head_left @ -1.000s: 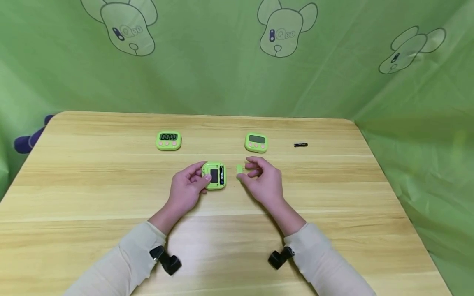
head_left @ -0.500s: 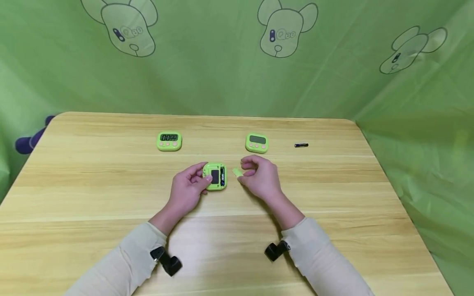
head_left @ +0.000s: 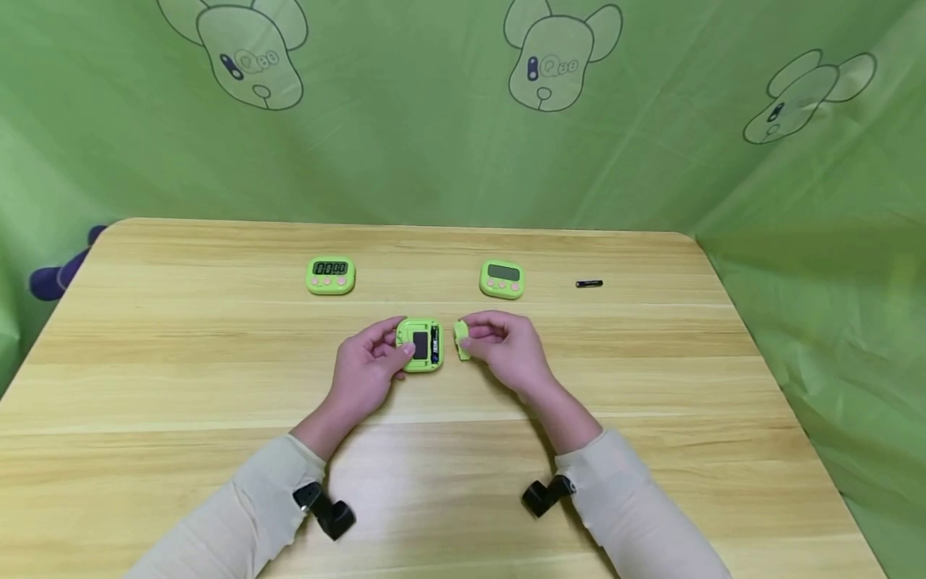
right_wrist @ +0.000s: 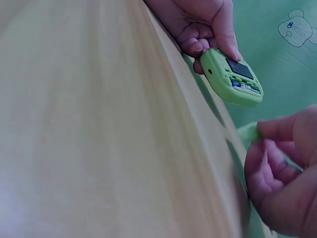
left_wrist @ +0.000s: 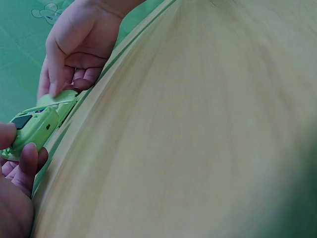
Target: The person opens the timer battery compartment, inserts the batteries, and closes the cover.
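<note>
A green digital timer (head_left: 419,366) is held back side up by my left hand (head_left: 367,366), thumb over its back and fingers around its left edge. A dark rectangle sits on its back, and a battery (head_left: 436,344) lies in the uncovered slot along its right side; the right wrist view shows that battery (right_wrist: 246,87) too. Just right of the timer, my right hand (head_left: 510,354) pinches a small green battery cover (head_left: 460,340) between thumb and fingers. A narrow gap separates cover and timer in the head view.
Farther back on the wooden table (head_left: 651,386) lie a green timer (head_left: 330,276) with digits on its display and another timer (head_left: 502,279) with a blank display. A loose black battery (head_left: 589,284) lies to their right. A green curtain (head_left: 405,161) hangs behind the table.
My right hand has shifted slightly left toward the timer and turned the cover, which is now upright along the timer's right side. The left hand stays in place.
</note>
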`<state>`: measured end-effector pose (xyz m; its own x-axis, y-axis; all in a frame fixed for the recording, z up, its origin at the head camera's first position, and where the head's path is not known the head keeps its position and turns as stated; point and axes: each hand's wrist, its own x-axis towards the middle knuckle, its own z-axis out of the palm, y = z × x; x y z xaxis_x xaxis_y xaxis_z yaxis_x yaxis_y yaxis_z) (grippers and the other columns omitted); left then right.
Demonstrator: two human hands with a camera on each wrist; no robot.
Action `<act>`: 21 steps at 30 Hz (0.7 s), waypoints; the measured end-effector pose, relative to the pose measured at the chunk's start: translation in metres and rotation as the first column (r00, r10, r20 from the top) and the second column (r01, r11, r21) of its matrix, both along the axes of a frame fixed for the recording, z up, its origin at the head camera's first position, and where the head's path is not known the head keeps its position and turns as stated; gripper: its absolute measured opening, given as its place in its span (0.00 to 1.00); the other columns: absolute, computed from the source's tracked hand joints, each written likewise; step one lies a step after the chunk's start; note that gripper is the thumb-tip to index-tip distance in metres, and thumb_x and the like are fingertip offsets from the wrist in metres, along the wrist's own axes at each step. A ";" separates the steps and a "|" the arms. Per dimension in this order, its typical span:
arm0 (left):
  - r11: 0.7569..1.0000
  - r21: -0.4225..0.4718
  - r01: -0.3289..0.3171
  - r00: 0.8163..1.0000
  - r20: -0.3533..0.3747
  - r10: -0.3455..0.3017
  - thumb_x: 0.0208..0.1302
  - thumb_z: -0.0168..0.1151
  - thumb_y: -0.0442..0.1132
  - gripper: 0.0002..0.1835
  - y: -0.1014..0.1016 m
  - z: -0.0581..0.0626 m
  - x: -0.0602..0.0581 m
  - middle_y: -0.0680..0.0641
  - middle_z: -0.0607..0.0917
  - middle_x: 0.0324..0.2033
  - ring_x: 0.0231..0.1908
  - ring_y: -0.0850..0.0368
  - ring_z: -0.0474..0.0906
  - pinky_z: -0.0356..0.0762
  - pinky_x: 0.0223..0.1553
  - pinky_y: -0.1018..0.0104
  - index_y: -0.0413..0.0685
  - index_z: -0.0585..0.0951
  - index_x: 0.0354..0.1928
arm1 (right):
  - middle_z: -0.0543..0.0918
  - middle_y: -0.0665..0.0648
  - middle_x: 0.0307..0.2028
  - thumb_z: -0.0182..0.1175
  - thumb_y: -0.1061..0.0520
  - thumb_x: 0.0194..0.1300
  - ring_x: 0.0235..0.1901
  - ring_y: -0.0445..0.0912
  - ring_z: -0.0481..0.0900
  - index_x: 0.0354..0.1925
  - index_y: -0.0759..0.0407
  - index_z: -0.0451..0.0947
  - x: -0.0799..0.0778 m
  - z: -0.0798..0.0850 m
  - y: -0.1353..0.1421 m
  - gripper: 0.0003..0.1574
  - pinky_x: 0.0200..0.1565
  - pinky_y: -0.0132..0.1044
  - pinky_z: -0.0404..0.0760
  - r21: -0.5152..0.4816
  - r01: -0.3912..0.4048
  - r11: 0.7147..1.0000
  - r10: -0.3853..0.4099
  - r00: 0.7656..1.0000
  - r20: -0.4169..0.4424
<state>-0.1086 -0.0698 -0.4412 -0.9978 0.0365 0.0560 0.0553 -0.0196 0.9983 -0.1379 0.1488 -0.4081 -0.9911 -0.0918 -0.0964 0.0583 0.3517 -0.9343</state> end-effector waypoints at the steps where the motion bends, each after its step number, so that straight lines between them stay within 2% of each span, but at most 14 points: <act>1: 1.000 0.001 0.000 1.000 0.000 0.000 0.63 0.66 0.26 0.23 0.000 0.000 0.000 0.39 0.79 0.36 0.26 0.56 0.78 0.86 0.27 0.62 0.33 0.77 0.61 | 0.85 0.60 0.35 0.71 0.71 0.56 0.34 0.48 0.82 0.47 0.65 0.85 0.001 -0.001 -0.001 0.18 0.37 0.33 0.85 -0.046 -0.008 0.999 0.008 1.000 0.006; 4: 1.000 0.003 0.001 1.000 0.001 -0.001 0.63 0.66 0.25 0.23 0.000 0.001 0.001 0.39 0.79 0.36 0.26 0.56 0.78 0.86 0.27 0.62 0.33 0.77 0.61 | 0.84 0.62 0.36 0.70 0.72 0.55 0.33 0.47 0.83 0.47 0.68 0.83 0.006 -0.003 -0.004 0.19 0.37 0.34 0.86 -0.170 -0.035 0.985 0.039 0.999 0.019; 8: 1.000 0.003 0.003 1.000 0.003 -0.003 0.63 0.66 0.26 0.23 -0.001 0.002 0.001 0.39 0.79 0.36 0.26 0.55 0.78 0.86 0.27 0.62 0.34 0.77 0.61 | 0.82 0.64 0.36 0.69 0.74 0.55 0.31 0.46 0.83 0.48 0.72 0.82 0.008 -0.007 -0.009 0.19 0.36 0.37 0.87 -0.270 -0.064 0.961 0.073 0.997 0.023; 13: 1.000 0.003 0.007 1.000 0.004 -0.007 0.64 0.66 0.26 0.23 -0.001 0.002 0.001 0.39 0.80 0.36 0.26 0.54 0.78 0.85 0.26 0.62 0.34 0.77 0.61 | 0.83 0.65 0.36 0.69 0.75 0.54 0.30 0.46 0.83 0.47 0.72 0.81 0.009 -0.010 -0.016 0.20 0.36 0.38 0.88 -0.281 -0.065 0.957 0.068 0.998 -0.001; 21: 1.000 0.010 0.010 1.000 0.009 -0.010 0.64 0.65 0.25 0.23 -0.001 0.003 0.001 0.38 0.80 0.36 0.26 0.56 0.77 0.85 0.26 0.63 0.33 0.77 0.61 | 0.82 0.63 0.32 0.72 0.74 0.53 0.27 0.45 0.81 0.44 0.69 0.82 0.010 -0.012 -0.022 0.18 0.31 0.30 0.84 -0.233 -0.061 0.971 0.040 0.995 -0.095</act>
<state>-0.1073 -0.0707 -0.4381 -0.9978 0.0456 0.0471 0.0458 -0.0299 0.9985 -0.1284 0.1264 -0.4205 -0.9882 -0.1514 0.0218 -0.0405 0.1221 -0.9917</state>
